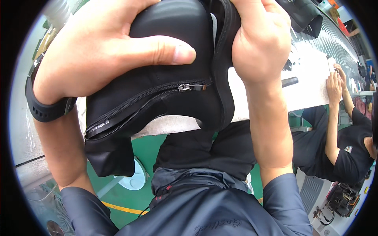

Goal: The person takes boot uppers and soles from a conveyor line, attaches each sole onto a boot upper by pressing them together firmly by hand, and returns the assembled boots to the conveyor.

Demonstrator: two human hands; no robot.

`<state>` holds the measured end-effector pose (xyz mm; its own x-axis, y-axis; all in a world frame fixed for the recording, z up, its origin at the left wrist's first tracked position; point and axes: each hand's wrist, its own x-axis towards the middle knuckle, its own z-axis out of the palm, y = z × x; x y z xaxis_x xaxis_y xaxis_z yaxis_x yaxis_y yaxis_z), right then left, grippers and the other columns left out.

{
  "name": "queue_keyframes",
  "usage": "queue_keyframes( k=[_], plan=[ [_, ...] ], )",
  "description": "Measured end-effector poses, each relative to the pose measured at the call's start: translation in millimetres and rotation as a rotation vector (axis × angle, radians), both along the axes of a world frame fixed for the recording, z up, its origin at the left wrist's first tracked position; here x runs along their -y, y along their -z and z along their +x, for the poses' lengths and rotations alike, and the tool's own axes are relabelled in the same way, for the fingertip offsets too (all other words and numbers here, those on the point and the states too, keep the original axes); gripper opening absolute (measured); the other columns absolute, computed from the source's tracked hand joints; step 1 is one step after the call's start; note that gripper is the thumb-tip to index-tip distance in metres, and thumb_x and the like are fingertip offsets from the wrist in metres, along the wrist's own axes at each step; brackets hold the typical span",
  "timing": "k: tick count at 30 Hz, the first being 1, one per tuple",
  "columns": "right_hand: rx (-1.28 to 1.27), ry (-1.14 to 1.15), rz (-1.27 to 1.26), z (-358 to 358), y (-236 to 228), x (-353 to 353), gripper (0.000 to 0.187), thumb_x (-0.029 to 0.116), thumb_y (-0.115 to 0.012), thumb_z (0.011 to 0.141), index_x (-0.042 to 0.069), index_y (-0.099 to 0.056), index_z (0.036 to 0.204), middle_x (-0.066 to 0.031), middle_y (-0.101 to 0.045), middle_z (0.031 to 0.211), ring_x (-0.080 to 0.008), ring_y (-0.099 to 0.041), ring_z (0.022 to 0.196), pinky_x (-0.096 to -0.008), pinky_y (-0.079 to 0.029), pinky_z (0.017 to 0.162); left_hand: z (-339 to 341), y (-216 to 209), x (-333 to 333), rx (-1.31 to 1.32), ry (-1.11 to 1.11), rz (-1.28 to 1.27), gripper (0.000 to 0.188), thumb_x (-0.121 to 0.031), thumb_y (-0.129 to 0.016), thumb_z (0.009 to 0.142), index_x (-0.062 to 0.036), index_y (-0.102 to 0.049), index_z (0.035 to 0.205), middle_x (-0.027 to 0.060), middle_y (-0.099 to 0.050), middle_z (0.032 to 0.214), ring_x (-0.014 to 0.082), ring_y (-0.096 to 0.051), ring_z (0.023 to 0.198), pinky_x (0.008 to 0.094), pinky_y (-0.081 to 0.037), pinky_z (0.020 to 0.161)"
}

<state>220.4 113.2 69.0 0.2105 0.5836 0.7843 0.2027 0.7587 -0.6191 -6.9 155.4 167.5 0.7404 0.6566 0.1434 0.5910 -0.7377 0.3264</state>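
A black ankle boot (173, 74) is held up close above the white worktable, its shaft toward the lower left. A side zipper (145, 96) runs along it, partly undone near the top opening, with a silver pull. My left hand (98, 51) is wrapped over the boot, thumb pressed flat along its side. On the right, a dark sole (223, 74) curves along the boot's edge; a pale strip shows in a gap between them near the top. My right hand (262, 43) is closed at the sole's edge, its fingertips partly cut off by the upper frame edge.
A dark rod-like piece (290, 82) lies on the white worktable (307, 94) to the right. Beyond it a co-worker's hands (335, 82) are over the same table. More black boots (303, 17) stand at the far right. A pale blue bin (134, 177) sits on the green floor.
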Motion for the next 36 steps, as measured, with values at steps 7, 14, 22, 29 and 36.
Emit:
queue_keyframes(
  k=[7, 14, 22, 29, 36],
  plan=[
    [-0.201, -0.097, -0.307, -10, -14, 12, 0.028, 0.016, -0.061, 0.111, -0.006, -0.078, 0.106, -0.0002, -0.070, 0.085, -0.0039, -0.057, 0.076, -0.0205, -0.045, 0.070, 1, 4, -7, -0.011, 0.078, 0.016, 0.071, -0.040, -0.094, 0.082, 0.0066, -0.067, 0.130, 0.0201, -0.071, 0.117, 0.0320, -0.069, 0.113, 0.0414, -0.052, 0.101],
    [0.455, 0.256, -0.094, 5, -24, 13, 0.028, 0.011, -0.058, 0.106, -0.007, -0.079, 0.108, -0.0146, -0.080, 0.106, -0.0170, -0.073, 0.094, -0.0282, -0.055, 0.088, 7, 10, 0, 0.003, 0.196, 0.325, 0.074, -0.052, -0.093, 0.079, 0.0069, -0.069, 0.117, 0.0226, -0.071, 0.098, 0.0394, -0.069, 0.096, 0.0452, -0.053, 0.085],
    [-0.086, -0.033, -0.207, -8, -25, 21, 0.020, 0.009, -0.065, 0.105, -0.006, -0.077, 0.101, -0.0009, -0.070, 0.081, -0.0057, -0.059, 0.075, -0.0239, -0.049, 0.068, 12, 0, 15, 0.013, 0.160, 0.133, 0.073, -0.053, -0.094, 0.076, 0.0065, -0.070, 0.110, 0.0214, -0.066, 0.085, 0.0402, -0.065, 0.083, 0.0454, -0.052, 0.077],
    [-0.018, -0.014, -0.183, -4, -31, 27, 0.021, 0.010, -0.064, 0.104, -0.005, -0.077, 0.101, -0.0060, -0.075, 0.089, -0.0092, -0.063, 0.081, -0.0260, -0.051, 0.076, 13, -1, 22, 0.056, 0.219, 0.217, 0.070, -0.049, -0.096, 0.073, 0.0061, -0.068, 0.106, 0.0223, -0.065, 0.084, 0.0418, -0.062, 0.082, 0.0463, -0.051, 0.076],
    [-0.006, -0.030, -0.178, -5, -32, 28, 0.021, 0.010, -0.064, 0.103, -0.006, -0.077, 0.100, -0.0130, -0.078, 0.100, -0.0156, -0.070, 0.091, -0.0292, -0.054, 0.084, 10, 0, 28, 0.054, 0.190, 0.197, 0.071, -0.049, -0.096, 0.073, 0.0058, -0.067, 0.106, 0.0222, -0.062, 0.080, 0.0417, -0.061, 0.077, 0.0469, -0.050, 0.071]
  ],
)
